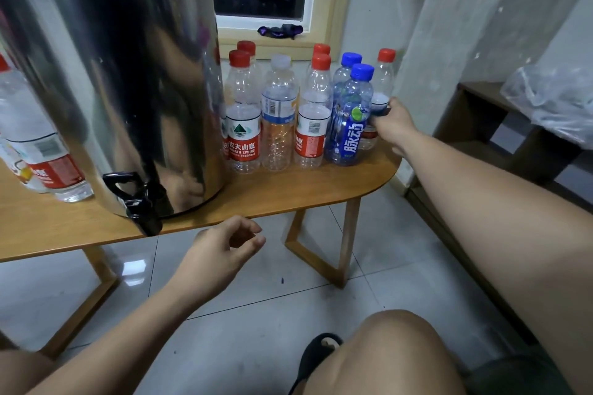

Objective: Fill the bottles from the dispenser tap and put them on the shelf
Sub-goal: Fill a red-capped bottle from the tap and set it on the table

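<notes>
While we sit facing the wooden table (288, 192), left edge: two red-labelled bottles (48, 157) stand close together, partly cut off by the frame.
Dispenser (112, 74): the polished steel drum fills the table's left half, and its black tap (138, 199) overhangs the front edge.
Our left hand (224, 245): it hovers just below the front edge, a little right of the tap. The fingers are loosely curled, the thumb is near the forefinger, and it holds nothing.
Bottle cluster (279, 112): capped bottles crowd the back right part of the table, just beside the dispenser. Most have red caps, one has a white cap and two have blue.
Our right hand (393, 123): it is stretched to the table's rounded right end, fingers wrapped round the lower body of the red-capped bottle (383, 80). That bottle stands upright on the table at the cluster's right side.
Shelf (475, 119): dark wood, against the wall right of the table and well apart from the bottles. A crumpled clear plastic bag (552, 99) lies on top.
</notes>
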`<state>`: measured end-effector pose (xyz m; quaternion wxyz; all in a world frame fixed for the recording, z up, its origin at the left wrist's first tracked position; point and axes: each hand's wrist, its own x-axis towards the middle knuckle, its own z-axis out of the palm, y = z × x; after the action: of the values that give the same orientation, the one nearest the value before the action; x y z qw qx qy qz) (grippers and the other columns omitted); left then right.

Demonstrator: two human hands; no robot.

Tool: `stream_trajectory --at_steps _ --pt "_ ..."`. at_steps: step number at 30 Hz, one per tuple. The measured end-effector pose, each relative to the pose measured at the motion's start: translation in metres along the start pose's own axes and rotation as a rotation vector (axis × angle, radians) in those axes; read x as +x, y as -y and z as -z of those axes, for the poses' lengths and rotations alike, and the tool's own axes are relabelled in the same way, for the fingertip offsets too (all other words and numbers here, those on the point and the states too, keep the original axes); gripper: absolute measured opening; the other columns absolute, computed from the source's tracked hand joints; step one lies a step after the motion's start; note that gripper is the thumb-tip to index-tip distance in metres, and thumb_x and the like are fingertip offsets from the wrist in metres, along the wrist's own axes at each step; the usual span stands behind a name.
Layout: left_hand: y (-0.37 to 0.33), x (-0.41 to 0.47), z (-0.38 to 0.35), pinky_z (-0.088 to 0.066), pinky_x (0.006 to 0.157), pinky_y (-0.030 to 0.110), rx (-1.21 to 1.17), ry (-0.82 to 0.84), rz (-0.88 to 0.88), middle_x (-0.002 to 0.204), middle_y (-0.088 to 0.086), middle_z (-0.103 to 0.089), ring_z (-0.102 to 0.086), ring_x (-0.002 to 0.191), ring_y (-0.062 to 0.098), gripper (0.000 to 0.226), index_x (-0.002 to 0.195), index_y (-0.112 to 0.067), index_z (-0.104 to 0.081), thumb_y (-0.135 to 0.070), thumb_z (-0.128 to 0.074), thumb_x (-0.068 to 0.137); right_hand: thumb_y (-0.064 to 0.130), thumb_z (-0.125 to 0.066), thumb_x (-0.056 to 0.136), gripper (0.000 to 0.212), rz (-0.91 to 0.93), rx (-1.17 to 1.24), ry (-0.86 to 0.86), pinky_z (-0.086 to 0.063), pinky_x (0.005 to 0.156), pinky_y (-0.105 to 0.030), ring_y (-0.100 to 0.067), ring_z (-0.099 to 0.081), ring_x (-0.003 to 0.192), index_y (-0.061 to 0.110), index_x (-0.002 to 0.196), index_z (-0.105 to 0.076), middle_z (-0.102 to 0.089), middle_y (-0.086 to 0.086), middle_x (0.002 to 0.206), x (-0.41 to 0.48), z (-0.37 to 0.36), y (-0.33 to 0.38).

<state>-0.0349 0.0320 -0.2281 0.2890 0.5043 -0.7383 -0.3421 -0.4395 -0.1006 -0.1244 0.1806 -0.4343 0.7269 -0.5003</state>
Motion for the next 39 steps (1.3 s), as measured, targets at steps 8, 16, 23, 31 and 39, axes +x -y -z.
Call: stream_trajectory --at_steps 8,16,23,31,39 --pt "0.000 -0.008 0.005 -0.052 0.078 0.021 -0.011 -0.012 -0.024 0.093 -0.022 -0.075 -0.069 0.092 0.001 0.008 0.100 -0.038 -0.073 -0.046 -0.076 0.099 0.030 -0.095 0.079 0.076 0.011 -0.026 -0.028 -0.058 0.101 -0.041 -0.020 -0.067 0.117 0.021 0.143 -0.056 -0.069 0.001 0.133 -0.032 0.027 -0.017" --pt "-0.004 -0.031 0.022 -0.058 0.083 0.029 -0.061 -0.001 -0.054 0.096 -0.020 -0.077 -0.072 0.094 0.003 0.006 0.102 -0.037 -0.074 -0.041 -0.077 0.100 0.034 -0.097 0.077 0.078 0.112 -0.055 0.058 -0.058 0.103 -0.038 -0.011 -0.069 0.115 0.024 0.144 -0.059 -0.071 0.005 0.132 -0.110 0.055 -0.021" --pt "-0.014 -0.059 0.044 -0.051 0.081 0.021 -0.077 -0.010 -0.075 0.098 -0.022 -0.077 -0.072 0.097 -0.002 0.008 0.105 -0.038 -0.073 -0.041 -0.077 0.099 0.028 -0.096 0.079 0.071 0.211 -0.018 0.223 -0.052 0.091 -0.011 0.007 -0.066 0.113 0.031 0.142 -0.062 -0.072 0.016 0.130 -0.192 0.031 0.011" --pt "-0.012 -0.093 0.084 -0.060 0.091 0.033 -0.137 -0.072 -0.098 0.102 -0.020 -0.077 -0.073 0.102 0.002 0.015 0.111 -0.035 -0.074 -0.041 -0.077 0.098 0.034 -0.097 0.077 0.075 0.257 0.030 0.434 -0.055 0.101 -0.024 0.001 -0.066 0.121 0.038 0.142 -0.060 -0.070 0.022 0.132 -0.274 -0.038 0.043" --pt "-0.002 -0.113 0.122 -0.060 0.095 0.048 -0.233 -0.154 -0.136 0.111 -0.011 -0.079 -0.074 0.107 0.011 0.028 0.122 -0.034 -0.069 -0.042 -0.075 0.096 0.034 -0.095 0.081 0.067 0.297 0.052 0.655 -0.055 0.106 -0.035 -0.007 -0.068 0.122 0.039 0.139 -0.062 -0.072 0.019 0.130 -0.358 -0.108 0.044"
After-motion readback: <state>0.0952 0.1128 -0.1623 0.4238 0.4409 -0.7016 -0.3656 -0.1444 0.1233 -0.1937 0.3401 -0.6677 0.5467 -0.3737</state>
